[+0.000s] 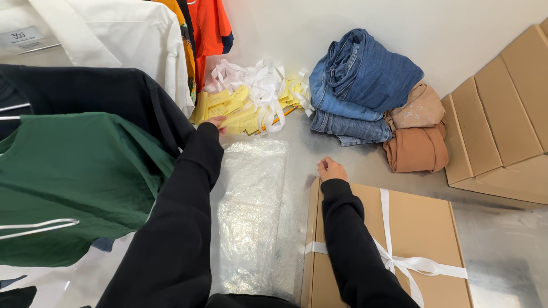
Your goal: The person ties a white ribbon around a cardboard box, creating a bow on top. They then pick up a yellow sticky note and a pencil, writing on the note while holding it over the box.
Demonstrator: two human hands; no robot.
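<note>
My left hand (216, 122) reaches forward to a heap of yellow paper tags with white ribbons (251, 97) by the wall; its fingers touch the near tags, mostly hidden by my black sleeve. My right hand (330, 169) rests as a loose fist on the far left corner of a flat brown cardboard box (419, 228) tied with a white ribbon and bow (408, 263). A sheet of clear bubble wrap (254, 211) lies on the grey surface between my arms.
Folded blue jeans (359, 85) and tan garments (419, 134) are stacked against the white wall. Flat cardboard boxes (502, 120) lean at the right. Green (74, 177), black, white and orange garments hang on hangers at the left.
</note>
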